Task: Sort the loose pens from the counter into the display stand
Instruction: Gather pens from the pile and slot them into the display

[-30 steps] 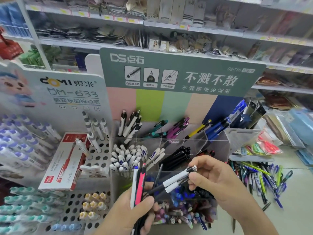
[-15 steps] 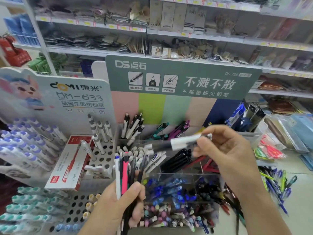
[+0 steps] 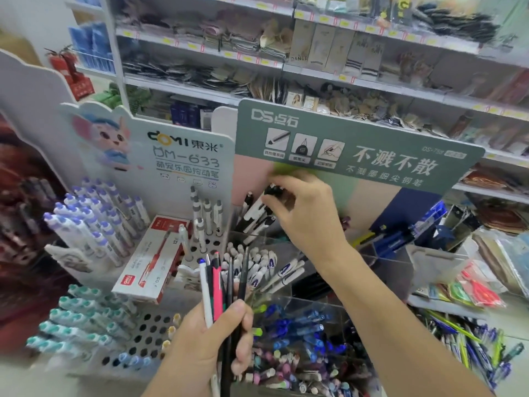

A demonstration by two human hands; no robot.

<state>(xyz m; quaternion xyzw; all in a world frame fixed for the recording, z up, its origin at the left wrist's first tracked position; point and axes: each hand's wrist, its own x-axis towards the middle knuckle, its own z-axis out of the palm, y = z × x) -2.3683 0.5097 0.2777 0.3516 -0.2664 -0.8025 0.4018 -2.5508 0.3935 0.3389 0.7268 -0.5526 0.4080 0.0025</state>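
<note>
My left hand grips a bunch of loose pens, white, pink and dark ones, upright at the front of the clear display stand. My right hand reaches over the stand to its back-left compartment and pinches the top of a black-and-white pen among other pens of the same kind standing there. The front compartments hold blue pens and pastel-capped pens. More loose pens lie on the counter at the right.
A white pegboard stand with purple- and teal-capped pens stands at the left, a red-and-white pen box lying on it. Card signs rise behind both stands. Packets lie on a tray at the right. Stocked shelves fill the background.
My right hand carried the black-and-white pen from over the front compartments up and left into the back-left compartment. My left hand kept its bunch of pens. The view turned left and downward.
</note>
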